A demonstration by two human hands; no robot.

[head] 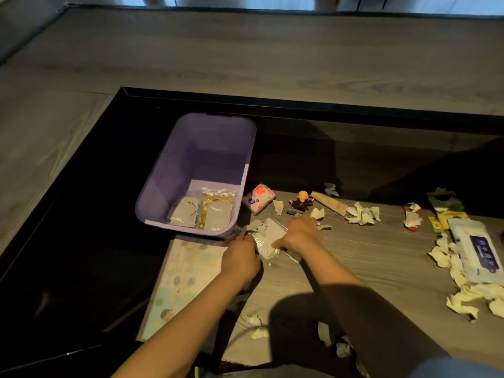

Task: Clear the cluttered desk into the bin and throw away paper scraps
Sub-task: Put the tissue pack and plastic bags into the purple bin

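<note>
A purple bin (pixel 163 184) stands on the desk's left part with several clear packets (pixel 207 214) lying in its bottom. Just in front of the bin's near right corner, my left hand (pixel 241 259) grips the edge of a crumpled clear plastic wrapper with paper scraps (pixel 266 236). My right hand (pixel 300 236) lies on the same pile from the right, fingers bent over it. Torn white paper scraps (pixel 362 214) lie scattered over the wooden desk (pixel 368 255), more at the right (pixel 447 257) and near the front edge (pixel 257 327).
A floral tissue pack (pixel 259 199), a small figurine (pixel 301 203) and a tan tube (pixel 330 204) sit behind my hands. A wet-wipes pack (pixel 477 252), yellow packaging (pixel 447 214) and a red-white item (pixel 412 218) lie at the right. A pastel folder (pixel 182 279) lies below the bin.
</note>
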